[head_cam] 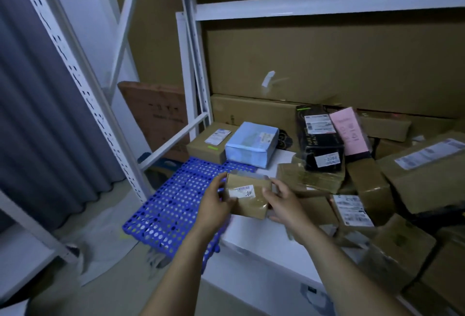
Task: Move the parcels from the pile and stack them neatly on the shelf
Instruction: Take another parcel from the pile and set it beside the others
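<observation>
A small brown cardboard parcel (247, 196) with a white label is held between both hands above the edge of the blue perforated mat (173, 205). My left hand (216, 203) grips its left side and my right hand (283, 202) grips its right side. At the mat's far end stand a brown parcel (208, 145) and a light blue parcel (251, 143) side by side. The pile of parcels (364, 177) fills the right: brown boxes, a black box (318, 137) and a pink box (348, 132).
The white shelf surface (264, 237) lies under the pile. White metal shelf uprights (193, 69) rise at left and centre, with a crossbeam (327, 4) overhead. Large flat cardboard sheets (327, 64) stand at the back. A grey curtain (32, 114) hangs far left.
</observation>
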